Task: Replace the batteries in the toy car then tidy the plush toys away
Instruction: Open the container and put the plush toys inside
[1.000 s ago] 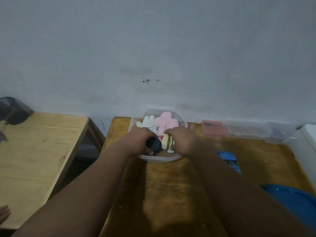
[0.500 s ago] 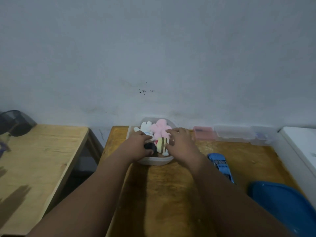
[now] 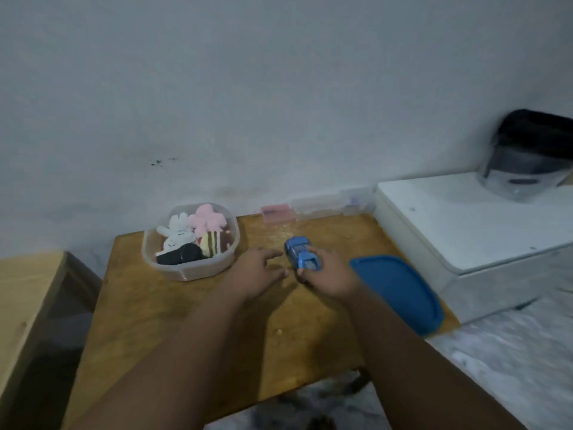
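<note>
The right hand (image 3: pixel 328 276), just right of the frame's centre, grips the blue toy car (image 3: pixel 300 251) by its nearer end, with a finger laid over the roof and the thumb curled against the near side. The car's far end points up and to the left in the frame. The blur makes it impossible to tell whether its wheels touch the tabletop (image 3: pixel 186 321). The left hand (image 3: pixel 255 271) lies just left of the car, fingers loosely spread and nearly straight, reaching toward it and holding nothing. Its fingertips are close to the car but apart from it.

Left of the hands, toward the tabletop's far left corner, stands a clear plastic container (image 3: pixel 198 271) with no lid on. Inside it are the plush toys: a white bunny (image 3: pixel 176 237), a pink plush (image 3: pixel 207 220) behind it, a yellow striped plush (image 3: pixel 212 243) on the right side, and a black plush (image 3: pixel 179 255) at the front.

A blue lid (image 3: pixel 400 293) lies flat at the tabletop's right edge, just beside the right wrist. Along the far edge, against the wall (image 3: pixel 279 88), a small pink box (image 3: pixel 277 214) sits beside a row of clear boxes (image 3: pixel 319 204). At the right of the frame is a white cabinet (image 3: pixel 465 231), and on its far corner is a clear tub with a dark lid (image 3: pixel 527 156). A second wooden table (image 3: pixel 21 302) shows at the left edge.
</note>
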